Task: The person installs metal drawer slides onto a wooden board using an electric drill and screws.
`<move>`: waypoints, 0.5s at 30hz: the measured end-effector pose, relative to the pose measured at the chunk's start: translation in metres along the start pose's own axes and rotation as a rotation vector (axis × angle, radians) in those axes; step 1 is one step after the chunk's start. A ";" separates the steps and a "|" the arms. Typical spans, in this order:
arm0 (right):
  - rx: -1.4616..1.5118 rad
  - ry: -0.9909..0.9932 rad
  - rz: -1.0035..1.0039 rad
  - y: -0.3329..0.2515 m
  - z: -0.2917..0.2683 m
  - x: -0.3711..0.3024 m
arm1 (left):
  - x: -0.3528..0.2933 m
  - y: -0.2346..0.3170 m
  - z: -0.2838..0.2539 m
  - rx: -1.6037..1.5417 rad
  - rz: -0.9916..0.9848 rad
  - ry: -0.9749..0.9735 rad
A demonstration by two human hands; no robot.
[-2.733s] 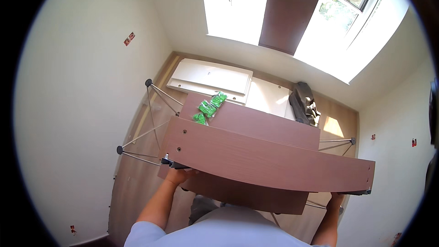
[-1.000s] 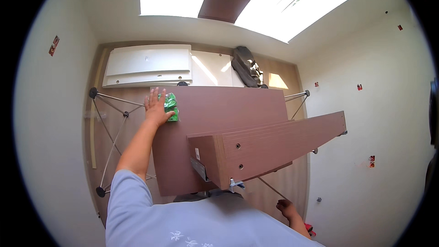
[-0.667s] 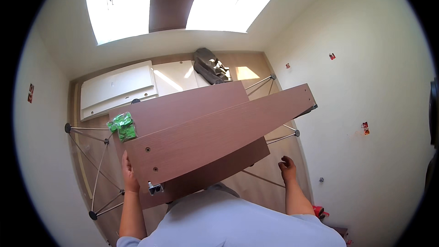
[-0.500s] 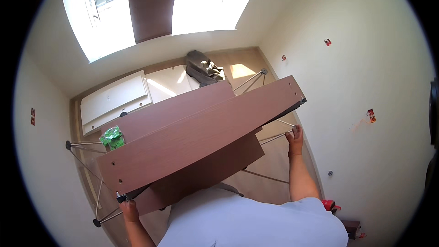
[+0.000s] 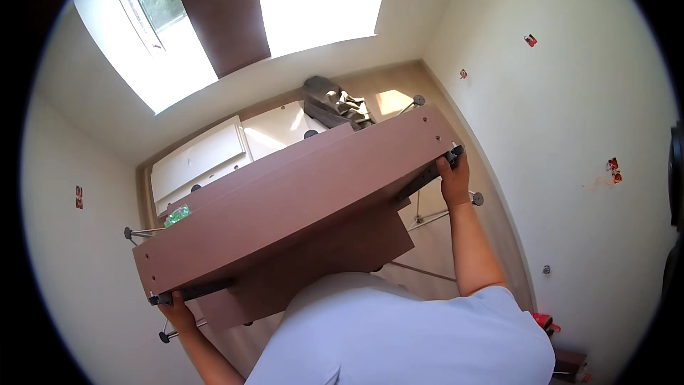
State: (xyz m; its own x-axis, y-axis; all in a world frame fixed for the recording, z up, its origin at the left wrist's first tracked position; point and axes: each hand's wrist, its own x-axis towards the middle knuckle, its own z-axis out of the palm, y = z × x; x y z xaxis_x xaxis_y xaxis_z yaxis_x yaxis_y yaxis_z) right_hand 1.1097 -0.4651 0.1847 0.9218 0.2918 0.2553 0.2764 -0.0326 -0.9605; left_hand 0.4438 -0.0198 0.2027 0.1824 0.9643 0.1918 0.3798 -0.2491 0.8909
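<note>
Slanting near-left to far-right, the brown board (image 5: 292,196) is gripped at its near corners by the left hand (image 5: 179,316) and right hand (image 5: 455,184), fingers curled.

From where I stand, the left hand (image 5: 182,315) has its fingertips hidden under the brown panel (image 5: 299,196). This panel covers also a part of the green packet (image 5: 177,214). The pale shirt (image 5: 399,331) hides part of the lower board (image 5: 342,253), and the red thing (image 5: 543,321) is too small to tell.
</note>
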 end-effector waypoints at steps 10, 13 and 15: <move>-0.278 -0.226 -0.103 -0.020 0.039 0.086 | 0.095 0.075 0.052 0.001 -0.049 -0.062; -0.238 -0.279 -0.185 0.031 0.034 0.090 | 0.122 0.083 0.057 0.048 -0.038 -0.063; -0.083 -0.288 0.015 0.076 0.038 0.059 | 0.121 0.086 0.060 0.001 -0.082 -0.088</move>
State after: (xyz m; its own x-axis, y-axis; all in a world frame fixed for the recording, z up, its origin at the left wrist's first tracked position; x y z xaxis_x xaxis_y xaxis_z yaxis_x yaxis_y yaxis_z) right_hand 1.1751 -0.4145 0.1223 0.8143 0.5492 0.1877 0.2951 -0.1133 -0.9487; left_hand 0.5532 0.0697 0.2777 0.2301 0.9697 0.0816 0.3980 -0.1703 0.9015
